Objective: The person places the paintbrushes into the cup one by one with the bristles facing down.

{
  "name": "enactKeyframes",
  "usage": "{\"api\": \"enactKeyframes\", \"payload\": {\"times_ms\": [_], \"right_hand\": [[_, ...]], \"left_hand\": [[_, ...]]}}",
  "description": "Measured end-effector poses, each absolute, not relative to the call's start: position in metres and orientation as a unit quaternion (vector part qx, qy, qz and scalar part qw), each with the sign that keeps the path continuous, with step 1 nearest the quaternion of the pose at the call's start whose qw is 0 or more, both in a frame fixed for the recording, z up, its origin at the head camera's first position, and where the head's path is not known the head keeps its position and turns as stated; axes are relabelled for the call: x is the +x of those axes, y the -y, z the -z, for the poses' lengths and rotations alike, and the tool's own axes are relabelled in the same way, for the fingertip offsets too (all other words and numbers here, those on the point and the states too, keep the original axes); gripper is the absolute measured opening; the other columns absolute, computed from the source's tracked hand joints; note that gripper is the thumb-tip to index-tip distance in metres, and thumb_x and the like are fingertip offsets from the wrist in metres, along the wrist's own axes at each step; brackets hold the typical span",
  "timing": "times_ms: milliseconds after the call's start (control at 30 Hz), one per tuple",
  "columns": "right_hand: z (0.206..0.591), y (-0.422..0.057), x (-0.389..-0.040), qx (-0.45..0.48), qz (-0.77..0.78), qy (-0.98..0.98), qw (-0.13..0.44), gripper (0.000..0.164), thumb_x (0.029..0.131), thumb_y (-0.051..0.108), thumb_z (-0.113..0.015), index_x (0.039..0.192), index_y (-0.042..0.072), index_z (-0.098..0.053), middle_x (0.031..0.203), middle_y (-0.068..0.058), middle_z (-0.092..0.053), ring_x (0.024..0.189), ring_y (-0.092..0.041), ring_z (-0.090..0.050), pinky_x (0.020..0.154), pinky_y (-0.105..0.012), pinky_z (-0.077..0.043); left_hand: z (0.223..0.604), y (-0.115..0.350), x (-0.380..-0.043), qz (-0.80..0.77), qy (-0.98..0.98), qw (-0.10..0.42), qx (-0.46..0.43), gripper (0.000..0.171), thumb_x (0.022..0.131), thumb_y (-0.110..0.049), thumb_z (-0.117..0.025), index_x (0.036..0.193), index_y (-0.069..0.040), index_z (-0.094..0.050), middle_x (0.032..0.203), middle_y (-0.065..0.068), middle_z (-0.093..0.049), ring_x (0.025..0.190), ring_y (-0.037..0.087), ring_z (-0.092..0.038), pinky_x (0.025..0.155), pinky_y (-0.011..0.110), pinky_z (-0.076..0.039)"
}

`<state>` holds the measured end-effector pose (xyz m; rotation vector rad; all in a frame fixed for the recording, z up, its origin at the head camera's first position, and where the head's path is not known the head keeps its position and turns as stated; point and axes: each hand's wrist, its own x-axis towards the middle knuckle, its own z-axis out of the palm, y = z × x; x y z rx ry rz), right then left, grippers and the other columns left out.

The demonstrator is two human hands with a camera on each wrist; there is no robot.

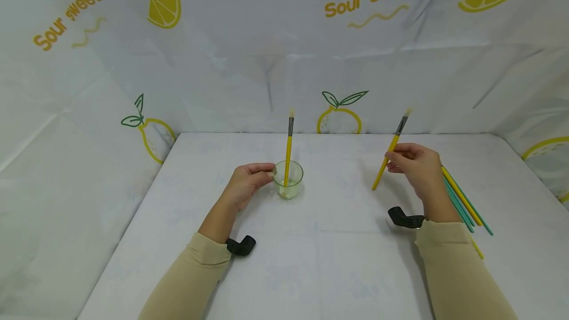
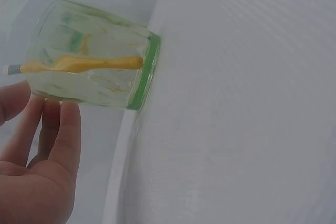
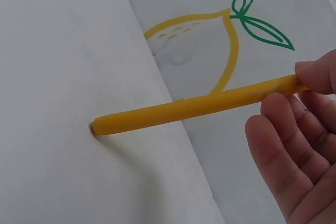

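A clear glass cup (image 1: 289, 189) with a greenish base stands upright on the table. One yellow paintbrush (image 1: 289, 149) leans inside it, bristles up, its handle end at the bottom. My left hand (image 1: 246, 184) holds the cup by its left side near the rim, thumb and fingertips at the glass (image 2: 94, 80). To the right, my right hand (image 1: 415, 164) pinches a second yellow paintbrush (image 1: 391, 149) between thumb and fingers, bristles up. The lower end of its handle (image 3: 178, 109) points down at the table.
Several green and yellow thin handles (image 1: 464, 199) lie on the table beside and partly behind the right forearm. A white table (image 1: 338, 260) meets a white lemon-print cloth (image 1: 249, 78) at the back. Each wrist wears a black camera mount (image 1: 241, 246).
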<state>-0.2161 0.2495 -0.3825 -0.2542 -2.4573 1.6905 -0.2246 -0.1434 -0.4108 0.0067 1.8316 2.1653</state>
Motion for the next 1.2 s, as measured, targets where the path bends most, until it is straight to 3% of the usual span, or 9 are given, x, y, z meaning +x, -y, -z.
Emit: {"api": "enactKeyframes", "payload": {"times_ms": [300, 800, 1200], "right_hand": [[0.383, -0.241, -0.217, -0.074, -0.554, 0.825, 0.084, 0.046, 0.083, 0.041, -0.067, 0.11, 0.005, -0.06, 0.087, 0.011, -0.067, 0.076, -0.011, -0.066, 0.069, -0.018, -0.056], [0.383, -0.195, -0.227, -0.026, -0.544, 0.836, 0.065, 0.045, 0.081, 0.047, -0.068, 0.107, 0.01, -0.064, 0.098, -0.005, -0.068, 0.079, -0.016, -0.067, 0.072, -0.021, -0.056], [0.363, -0.152, -0.232, 0.043, -0.566, 0.82, 0.075, 0.033, 0.084, 0.034, -0.069, 0.102, 0.007, -0.066, 0.096, -0.009, -0.068, 0.078, -0.017, -0.066, 0.073, -0.026, -0.057]], "left_hand": [[0.411, 0.144, -0.225, -0.756, -0.638, 0.146, 0.006, 0.036, 0.085, 0.0, -0.062, 0.119, 0.006, -0.06, 0.129, 0.021, -0.055, 0.105, 0.017, -0.061, 0.092, 0.025, -0.05], [0.411, 0.145, -0.226, -0.755, -0.639, 0.149, 0.004, 0.035, 0.085, 0.001, -0.061, 0.12, 0.005, -0.06, 0.13, 0.023, -0.054, 0.106, 0.019, -0.061, 0.092, 0.026, -0.051], [0.41, 0.145, -0.226, -0.756, -0.637, 0.154, 0.007, 0.037, 0.086, 0.0, -0.061, 0.122, 0.008, -0.057, 0.13, 0.023, -0.053, 0.104, 0.017, -0.061, 0.092, 0.026, -0.05]]}}
